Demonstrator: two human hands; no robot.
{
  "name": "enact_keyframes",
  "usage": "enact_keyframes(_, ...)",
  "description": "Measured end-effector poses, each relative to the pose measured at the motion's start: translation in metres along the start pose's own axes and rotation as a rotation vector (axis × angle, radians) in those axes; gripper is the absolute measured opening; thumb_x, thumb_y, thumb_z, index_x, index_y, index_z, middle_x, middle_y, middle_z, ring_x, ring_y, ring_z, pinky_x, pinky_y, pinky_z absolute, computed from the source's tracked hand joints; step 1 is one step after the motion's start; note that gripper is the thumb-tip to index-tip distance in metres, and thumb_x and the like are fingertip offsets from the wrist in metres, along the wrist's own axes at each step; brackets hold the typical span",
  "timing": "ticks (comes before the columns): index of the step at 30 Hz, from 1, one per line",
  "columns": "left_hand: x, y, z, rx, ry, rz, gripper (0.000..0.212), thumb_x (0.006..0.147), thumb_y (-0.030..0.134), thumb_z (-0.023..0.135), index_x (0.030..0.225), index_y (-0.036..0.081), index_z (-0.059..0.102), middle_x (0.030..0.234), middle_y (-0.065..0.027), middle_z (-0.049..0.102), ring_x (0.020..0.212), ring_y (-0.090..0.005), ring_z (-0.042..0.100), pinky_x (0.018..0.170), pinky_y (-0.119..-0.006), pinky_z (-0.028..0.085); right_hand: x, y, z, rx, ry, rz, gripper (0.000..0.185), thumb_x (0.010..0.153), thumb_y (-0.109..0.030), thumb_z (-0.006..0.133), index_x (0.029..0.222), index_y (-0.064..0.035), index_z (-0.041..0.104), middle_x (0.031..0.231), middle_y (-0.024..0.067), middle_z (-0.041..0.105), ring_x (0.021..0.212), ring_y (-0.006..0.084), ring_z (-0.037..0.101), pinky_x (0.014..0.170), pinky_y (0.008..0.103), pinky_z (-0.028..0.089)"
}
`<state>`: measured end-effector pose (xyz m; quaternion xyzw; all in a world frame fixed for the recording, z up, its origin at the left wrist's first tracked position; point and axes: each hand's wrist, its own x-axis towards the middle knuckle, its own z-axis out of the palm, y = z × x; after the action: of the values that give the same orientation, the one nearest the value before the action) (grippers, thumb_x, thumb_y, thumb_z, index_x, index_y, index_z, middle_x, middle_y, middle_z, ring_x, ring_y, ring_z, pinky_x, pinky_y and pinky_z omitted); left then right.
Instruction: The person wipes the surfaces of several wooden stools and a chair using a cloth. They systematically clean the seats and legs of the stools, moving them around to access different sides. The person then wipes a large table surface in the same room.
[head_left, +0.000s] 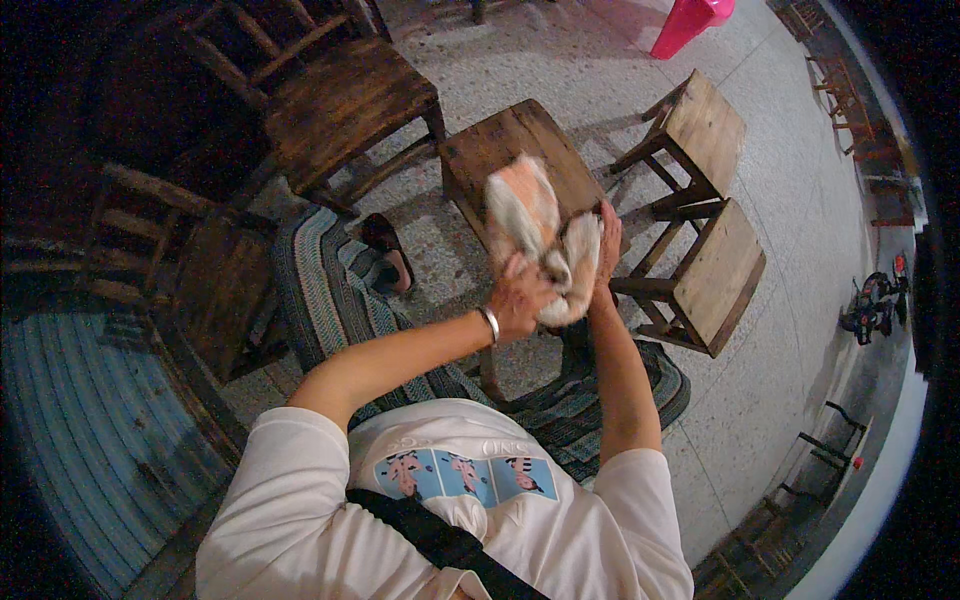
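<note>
A wooden stool (517, 135) with a dark brown seat stands between my knees. Over its near part lies a bunched white and orange cloth (525, 199), which looks like a small towel and is blurred. My left hand (519, 296), with a silver bangle at the wrist, grips the near left side of the cloth. My right hand (610, 244) holds the right edge of the stool, fingers along its side. A fold of the cloth hides my right thumb, and most of the near part of the seat is covered.
Two paler wooden stools (705, 135) (720, 277) stand to the right. Wooden chairs (349, 105) (217, 285) are at the left. A pink plastic stool (690, 26) stands farther off on the speckled floor (795, 300). Corrugated sheeting (90, 450) shows at lower left.
</note>
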<state>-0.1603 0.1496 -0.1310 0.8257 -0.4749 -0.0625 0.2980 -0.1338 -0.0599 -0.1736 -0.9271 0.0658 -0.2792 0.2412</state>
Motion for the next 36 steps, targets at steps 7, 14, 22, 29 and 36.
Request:
enact_keyframes(7, -0.009, 0.058, -0.019, -0.859, -0.225, 0.233, 0.042, 0.076, 0.018, 0.055, 0.117, 0.01, 0.057, 0.106, -0.0117, 0.061, 0.105, -0.0308, 0.052, 0.1, -0.046, 0.028, 0.005, -0.018, -0.008, -0.041, -0.019, 0.083, 0.037, 0.089, -0.013, 0.046, 0.125, -0.0025, 0.044, 0.124, 0.0182, 0.049, 0.117, 0.0352, 0.043, 0.102, 0.0431, 0.031)
enact_keyframes(14, 0.071, -0.017, -0.1, -1.081, 0.109, -0.626, 0.057, 0.085, 0.053, 0.053, 0.113, 0.003, 0.057, 0.094, -0.0053, 0.062, 0.081, -0.0155, 0.057, 0.073, -0.03, 0.048, -0.008, 0.006, -0.006, -0.052, -0.029, 0.095, 0.044, 0.087, -0.022, 0.048, 0.127, -0.0034, 0.042, 0.13, 0.0164, 0.044, 0.122, 0.0332, 0.038, 0.106, 0.0428, 0.024)
enact_keyframes(22, 0.079, -0.11, -0.075, -1.163, 0.019, -0.829, 0.046, 0.079, 0.032, 0.066, 0.114, 0.005, 0.053, 0.109, -0.0058, 0.058, 0.103, -0.0181, 0.051, 0.085, -0.036, 0.043, 0.006, -0.019, -0.005, 0.157, 0.03, 0.241, 0.029, 0.088, -0.022, 0.05, 0.108, -0.0028, 0.058, 0.119, 0.0166, 0.052, 0.112, 0.0329, 0.046, 0.097, 0.0401, 0.034)
enact_keyframes(29, 0.074, -0.072, -0.08, -1.442, 0.095, -0.679, 0.034, 0.076, 0.018, 0.07, 0.105, 0.006, 0.056, 0.096, -0.0024, 0.06, 0.086, -0.012, 0.057, 0.074, -0.027, 0.045, 0.006, -0.056, 0.035, 0.782, -0.077, 0.43, 0.013, 0.085, -0.011, 0.055, 0.093, -0.0016, 0.058, 0.08, 0.005, 0.056, 0.077, 0.0142, 0.05, 0.071, 0.027, 0.043)
enact_keyframes(36, 0.041, -0.103, -0.12, -0.96, 0.296, -0.432, 0.033, 0.076, 0.033, 0.073, 0.075, 0.01, 0.049, 0.067, 0.0035, 0.046, 0.06, -0.0089, 0.044, 0.057, -0.025, 0.04, 0.07, -0.115, -0.073, 0.719, 0.4, 0.52, 0.02, 0.09, -0.022, 0.054, 0.094, -0.0016, 0.055, 0.088, 0.0055, 0.059, 0.08, 0.0136, 0.054, 0.071, 0.0248, 0.043)
